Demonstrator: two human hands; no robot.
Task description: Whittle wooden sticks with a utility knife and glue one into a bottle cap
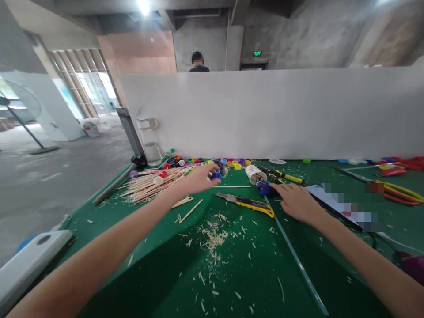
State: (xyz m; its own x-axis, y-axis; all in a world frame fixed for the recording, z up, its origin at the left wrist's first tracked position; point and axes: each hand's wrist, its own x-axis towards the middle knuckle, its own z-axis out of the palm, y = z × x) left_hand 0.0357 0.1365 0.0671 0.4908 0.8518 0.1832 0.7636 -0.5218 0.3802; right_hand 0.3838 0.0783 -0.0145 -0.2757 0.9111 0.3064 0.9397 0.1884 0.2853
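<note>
Left grip (200, 177): closed, it seems, on a small blue plastic-looking piece (216, 175) at its fingertips; probably light and stiff, best pinched at the edges.
Right grip (296, 201): fingertips touching a lumpy dark-blue piece (265, 189); clamped or merely resting, I cannot tell.
Dark-blue piece: likely light; side pinch suits.
Yellow-and-black utility knife (253, 204): between the grips, nearer the right; rigid, safest by its handle.

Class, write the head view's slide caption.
Left hand and right hand, utility knife between; wood shavings litter the green table.
</note>
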